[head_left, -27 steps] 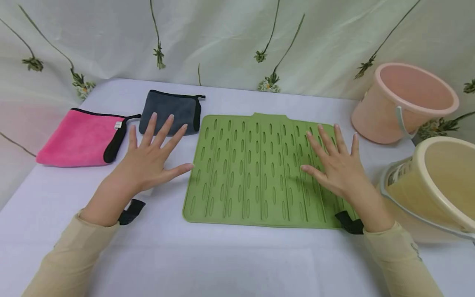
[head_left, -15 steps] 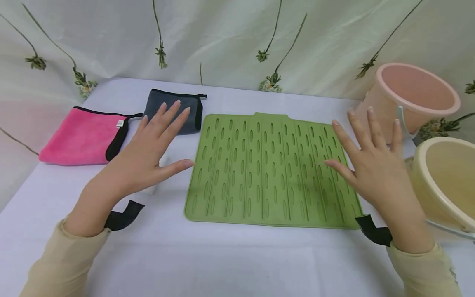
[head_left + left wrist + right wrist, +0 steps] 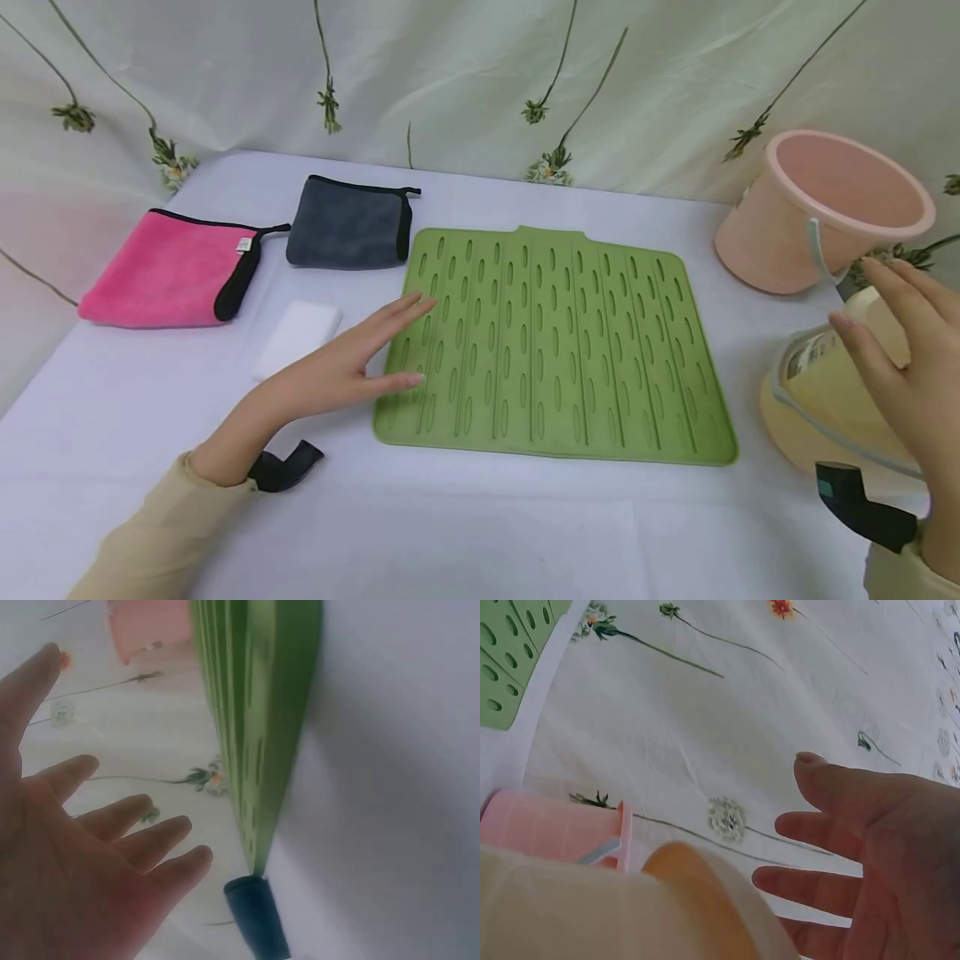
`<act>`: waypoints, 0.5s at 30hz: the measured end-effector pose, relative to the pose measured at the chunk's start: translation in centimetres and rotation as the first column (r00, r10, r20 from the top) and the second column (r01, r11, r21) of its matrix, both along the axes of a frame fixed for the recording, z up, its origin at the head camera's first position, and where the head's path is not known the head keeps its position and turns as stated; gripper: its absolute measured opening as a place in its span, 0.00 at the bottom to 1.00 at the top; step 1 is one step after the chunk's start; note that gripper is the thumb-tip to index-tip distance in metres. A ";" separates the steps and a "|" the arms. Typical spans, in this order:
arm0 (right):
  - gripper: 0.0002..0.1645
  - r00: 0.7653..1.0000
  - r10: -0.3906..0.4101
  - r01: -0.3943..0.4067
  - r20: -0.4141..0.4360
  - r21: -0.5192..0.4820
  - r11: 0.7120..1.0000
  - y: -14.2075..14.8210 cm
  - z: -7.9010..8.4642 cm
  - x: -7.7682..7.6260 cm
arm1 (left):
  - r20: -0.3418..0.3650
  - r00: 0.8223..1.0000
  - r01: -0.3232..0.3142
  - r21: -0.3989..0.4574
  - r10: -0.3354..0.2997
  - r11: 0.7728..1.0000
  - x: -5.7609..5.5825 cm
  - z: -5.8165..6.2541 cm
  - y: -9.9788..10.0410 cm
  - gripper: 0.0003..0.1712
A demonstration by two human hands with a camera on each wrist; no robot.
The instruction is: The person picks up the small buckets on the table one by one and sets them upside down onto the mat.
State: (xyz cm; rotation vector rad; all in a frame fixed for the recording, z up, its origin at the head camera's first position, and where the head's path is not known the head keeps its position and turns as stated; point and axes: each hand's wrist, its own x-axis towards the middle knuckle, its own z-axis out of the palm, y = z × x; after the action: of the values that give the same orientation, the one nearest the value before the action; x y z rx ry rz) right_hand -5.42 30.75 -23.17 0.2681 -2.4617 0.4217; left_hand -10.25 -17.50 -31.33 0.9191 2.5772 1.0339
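My left hand (image 3: 330, 375) reaches over the left edge of a green ribbed silicone mat (image 3: 547, 350), fingers straight and thumb apart, holding nothing. In the left wrist view the same hand (image 3: 75, 862) has its fingers spread beside the mat (image 3: 289, 712). At the far right my right hand (image 3: 922, 367) overlaps a cream bucket (image 3: 817, 408) and hides much of its rim. The right wrist view has this hand (image 3: 900, 862) with extended fingers close to the rim of the cream bucket (image 3: 577, 907), gripping nothing.
Behind the cream bucket stands a pink bucket (image 3: 757, 233). A folded pink cloth (image 3: 165, 275) and a dark grey one (image 3: 345, 225) lie at the back left. A white block (image 3: 296, 329) sits partly behind my left hand. A flowered curtain (image 3: 465, 83) hangs behind the table.
My right hand has moved from over the mat rightward to the cream bucket. My left hand has come down from in front of the grey cloth to the mat's left edge, uncovering the white block.
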 end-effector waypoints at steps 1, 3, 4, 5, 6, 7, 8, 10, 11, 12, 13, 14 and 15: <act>0.35 0.999 -0.020 0.021 0.029 -0.028 0.999 0.6 -0.2 0.2 | 0.019 1.000 0.011 0.003 -0.011 1.000 0.0 -0.4 0.1 0.49; 0.33 0.995 -0.062 0.066 0.078 -0.051 0.997 1.9 -0.7 0.6 | 0.039 0.999 0.034 -0.001 -0.034 0.999 0.0 -1.1 0.2 0.53; 0.33 0.990 -0.088 0.093 0.107 -0.050 0.994 2.6 -1.0 0.8 | 0.044 0.998 0.048 -0.006 -0.047 0.999 0.0 -1.4 0.3 0.54; 0.34 0.985 -0.115 0.121 0.128 -0.035 0.992 3.3 -1.2 0.9 | 0.047 0.997 0.061 -0.017 -0.060 0.998 0.0 -1.7 0.3 0.56; 0.33 0.982 -0.134 0.137 0.131 -0.019 0.990 4.0 -1.6 1.0 | 0.051 0.996 0.075 -0.031 -0.073 0.997 0.0 -2.0 0.3 0.58; 0.34 0.978 -0.149 0.151 0.149 -0.006 0.988 4.8 -2.0 1.1 | 0.054 0.995 0.088 -0.047 -0.085 0.995 0.1 -2.2 0.2 0.60; 0.34 0.977 -0.139 0.142 0.159 -0.011 0.990 5.5 -2.5 1.1 | 0.056 0.994 0.102 -0.067 -0.099 0.992 0.1 -2.4 0.2 0.62; 0.35 0.970 -0.106 0.114 0.221 -0.026 0.993 6.7 -3.2 1.3 | 0.059 0.990 0.131 -0.103 -0.125 0.986 0.2 -2.6 0.1 0.65; 0.35 0.968 -0.065 0.078 0.242 -0.044 0.996 7.2 -3.6 1.4 | 0.061 0.989 0.142 -0.117 -0.135 0.983 0.2 -2.7 0.0 0.66; 0.36 0.962 -0.004 0.023 0.273 -0.068 0.997 7.6 -3.9 1.4 | 0.063 0.988 0.150 -0.124 -0.143 0.981 0.2 -2.8 0.0 0.67; 0.39 0.948 0.056 -0.026 0.315 -0.098 0.995 7.8 -4.1 1.6 | 0.065 0.987 0.156 -0.128 -0.149 0.979 0.2 -2.8 -0.1 0.68; 0.41 0.928 0.108 -0.068 0.358 -0.122 0.990 8.0 -4.3 1.7 | 0.066 0.986 0.161 -0.133 -0.154 0.978 0.3 -2.8 -0.1 0.69; 0.43 0.911 0.122 -0.090 0.394 -0.099 0.991 8.0 -4.2 1.9 | 0.065 0.985 0.166 -0.135 -0.159 0.977 0.3 -2.8 -0.2 0.69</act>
State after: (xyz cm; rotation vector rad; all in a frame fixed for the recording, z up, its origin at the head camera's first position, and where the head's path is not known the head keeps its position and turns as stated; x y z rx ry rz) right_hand -3.53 38.79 -27.42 0.3090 -2.8291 0.6764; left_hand -10.00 -17.67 -34.14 1.0305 2.4474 0.8111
